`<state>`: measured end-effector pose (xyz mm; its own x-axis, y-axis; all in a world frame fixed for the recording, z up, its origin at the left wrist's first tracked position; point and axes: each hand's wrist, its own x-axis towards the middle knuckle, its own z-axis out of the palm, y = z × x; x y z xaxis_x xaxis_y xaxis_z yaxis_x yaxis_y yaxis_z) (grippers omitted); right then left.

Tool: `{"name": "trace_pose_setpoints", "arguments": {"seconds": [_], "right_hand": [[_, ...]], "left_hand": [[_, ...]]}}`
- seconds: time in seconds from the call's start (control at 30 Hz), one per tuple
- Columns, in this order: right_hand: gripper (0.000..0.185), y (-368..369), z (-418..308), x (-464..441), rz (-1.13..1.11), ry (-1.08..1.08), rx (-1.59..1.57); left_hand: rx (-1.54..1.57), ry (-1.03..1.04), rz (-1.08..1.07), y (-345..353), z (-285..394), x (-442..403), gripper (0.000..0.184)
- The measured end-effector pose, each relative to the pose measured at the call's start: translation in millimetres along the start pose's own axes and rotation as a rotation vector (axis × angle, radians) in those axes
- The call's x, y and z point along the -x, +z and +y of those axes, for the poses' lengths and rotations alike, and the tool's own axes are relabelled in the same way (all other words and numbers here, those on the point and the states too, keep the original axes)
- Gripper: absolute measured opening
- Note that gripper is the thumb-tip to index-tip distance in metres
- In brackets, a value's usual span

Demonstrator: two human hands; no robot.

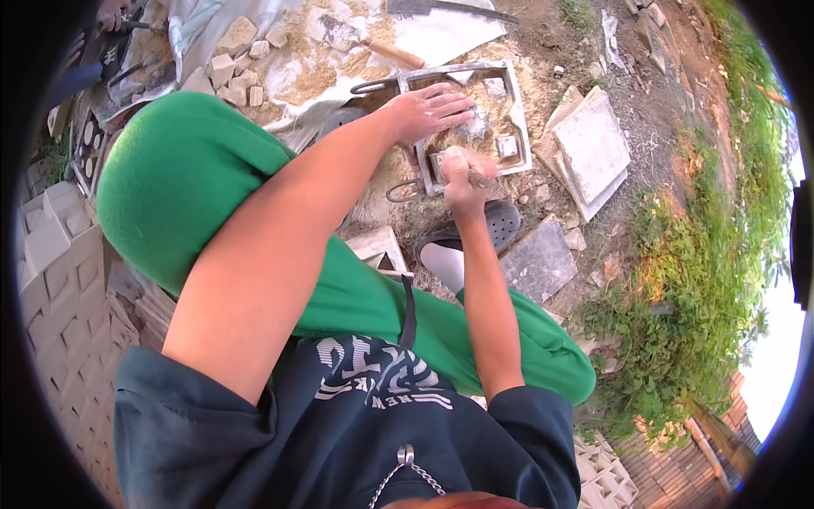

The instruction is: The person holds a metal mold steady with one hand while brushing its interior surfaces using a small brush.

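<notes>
A metal mould frame (519, 110) with loop handles lies on the ground, with pale powder and small square blocks (506, 146) inside. My left hand (432, 112) rests flat over the mould's near-left part, palm down, fingers stretched out, holding nothing. Closer to me, my right hand (465, 174) is closed in a fist at the mould's near edge. A brown, handle-like end (482, 181) sticks out of this fist; the rest of what it holds is hidden.
A wooden-handled tool (394, 53) lies beyond the mould. Pale rubble (225, 70) is at left, stacked flat slabs (591, 144) at right, and a grey slab (540, 259) by my shoe (502, 222). Another person's hand (112, 13) shows at top left. Patterned blocks (64, 280) stand stacked at left.
</notes>
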<state>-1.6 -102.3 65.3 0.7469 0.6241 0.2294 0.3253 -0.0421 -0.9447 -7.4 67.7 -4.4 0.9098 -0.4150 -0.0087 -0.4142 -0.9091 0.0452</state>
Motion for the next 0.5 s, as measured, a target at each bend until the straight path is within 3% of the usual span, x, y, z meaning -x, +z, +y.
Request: {"name": "trace_pose_setpoints", "arguments": {"seconds": [0.07, 0.13, 0.2, 0.37, 0.4, 0.47, 0.5], "right_hand": [[0.030, 1.4, -0.4, -2.5, -0.012, 0.073, -0.089], [0.034, 1.4, -13.3, -12.9, 0.059, 0.126, -0.182], [0.039, 0.3, -33.9, -20.4, 0.431, 0.173, -0.567], [0.039, 3.2, -56.6, -36.9, 0.617, 0.111, -0.579], [0.039, 11.1, -33.0, -34.0, 0.624, 0.109, -0.581], [0.038, 24.9, 23.0, -22.5, 0.574, -0.010, -0.269], [0.037, 24.5, 6.5, -25.6, 0.602, 0.169, -0.372]], "left_hand": [[0.132, 0.010, -0.149, -18.1, -0.7, 2.3, 0.144], [0.167, 0.045, -0.163, -23.1, -10.1, 3.3, 0.149], [0.209, 0.052, -0.099, -23.4, -12.4, 12.0, 0.152], [0.127, -0.070, -0.105, -19.0, -16.1, 16.1, 0.145], [0.124, -0.064, -0.107, -17.1, -16.4, 15.6, 0.145], [0.123, -0.079, -0.110, -16.9, -15.4, 14.6, 0.144], [0.122, -0.073, -0.107, -17.8, -13.5, 13.8, 0.144]]}}
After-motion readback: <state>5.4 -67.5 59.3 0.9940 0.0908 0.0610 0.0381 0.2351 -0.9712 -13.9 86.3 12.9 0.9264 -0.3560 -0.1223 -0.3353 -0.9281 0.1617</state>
